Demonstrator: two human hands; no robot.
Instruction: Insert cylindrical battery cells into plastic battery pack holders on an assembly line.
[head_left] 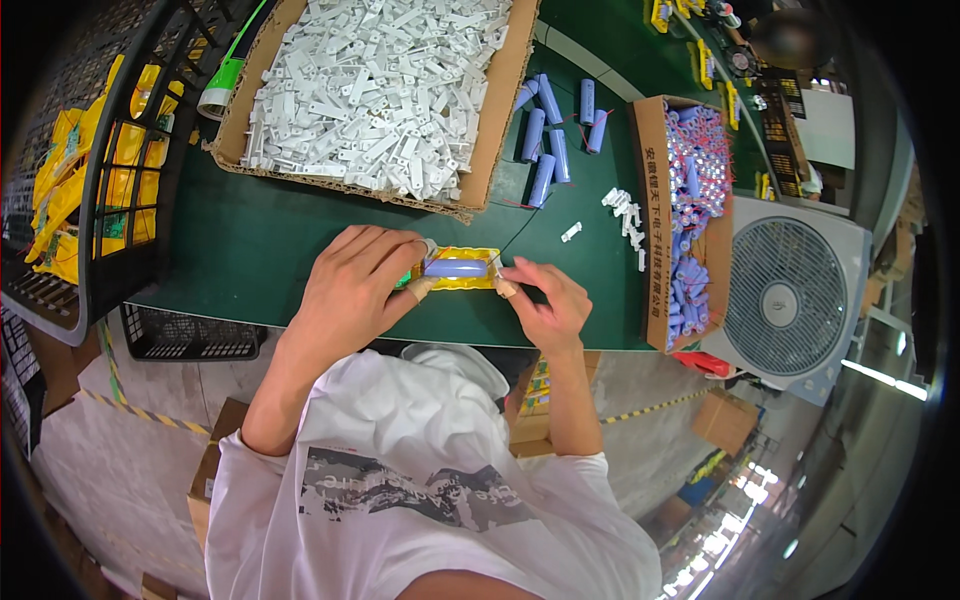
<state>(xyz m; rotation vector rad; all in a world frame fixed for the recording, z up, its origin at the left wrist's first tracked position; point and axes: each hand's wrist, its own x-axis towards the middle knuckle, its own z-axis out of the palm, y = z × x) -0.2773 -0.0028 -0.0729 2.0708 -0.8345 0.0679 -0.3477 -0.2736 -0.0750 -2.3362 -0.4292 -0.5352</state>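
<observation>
On the green bench, a shallow yellow plastic housing (466, 285) lies in front of me with a purple cylindrical battery cell (456, 268) lengthwise in it. My left hand (362, 278) grips the housing's left end, its fingertips at the cell's end and partly hiding a small green part (403, 280). At the opposite end my right hand (550, 300) is closed, thumb and fingers pinched at the housing's edge. Something small and white shows at those right fingertips, too small to make out. A thin dark wire (516, 238) runs up and away from there.
A cardboard box of white plastic pieces (375, 95) stands beyond my hands. Several loose purple cells (558, 150) and small white pieces (625, 215) lie to its right. A carton of cells (655, 240) and a fan (780, 300) stand right; a black crate (105, 180) with yellow housings left.
</observation>
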